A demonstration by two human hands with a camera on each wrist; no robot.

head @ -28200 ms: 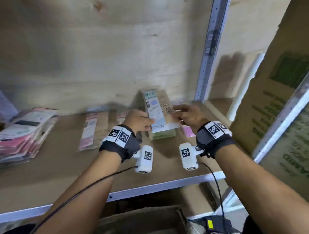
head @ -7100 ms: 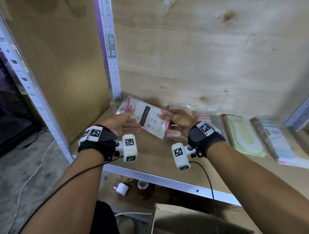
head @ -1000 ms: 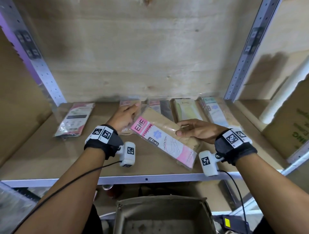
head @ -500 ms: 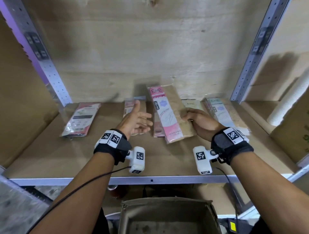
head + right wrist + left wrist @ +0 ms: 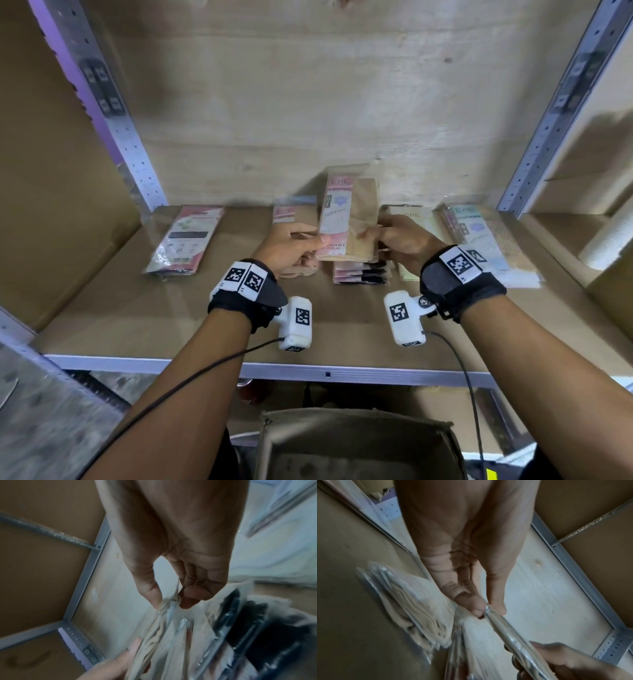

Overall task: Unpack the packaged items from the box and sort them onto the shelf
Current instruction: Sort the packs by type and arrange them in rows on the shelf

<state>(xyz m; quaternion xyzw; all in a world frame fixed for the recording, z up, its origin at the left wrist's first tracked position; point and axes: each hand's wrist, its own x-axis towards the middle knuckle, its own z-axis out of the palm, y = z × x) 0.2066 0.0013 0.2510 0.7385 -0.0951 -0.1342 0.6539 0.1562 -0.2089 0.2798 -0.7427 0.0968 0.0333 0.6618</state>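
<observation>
A pink-and-tan stockings packet (image 5: 346, 219) is held upright over the middle of the shelf (image 5: 137, 308), above a stack of similar pink packets (image 5: 359, 274). My left hand (image 5: 291, 245) pinches its lower left edge between thumb and fingers, as the left wrist view shows (image 5: 486, 608). My right hand (image 5: 400, 236) pinches its right edge (image 5: 171, 601). The open cardboard box (image 5: 356, 445) sits below the shelf's front edge.
Sorted piles lie on the shelf: a pink pouch (image 5: 185, 240) at the left, a small pink packet (image 5: 291, 212) behind my left hand, a cream packet (image 5: 414, 219), and blue packets (image 5: 479, 236) at the right. Metal uprights (image 5: 113, 113) flank the bay; a plywood wall stands behind.
The pink packet has been turned from lying tilted to standing upright over the pink stack. My left hand, open half a second ago, now pinches its left edge.
</observation>
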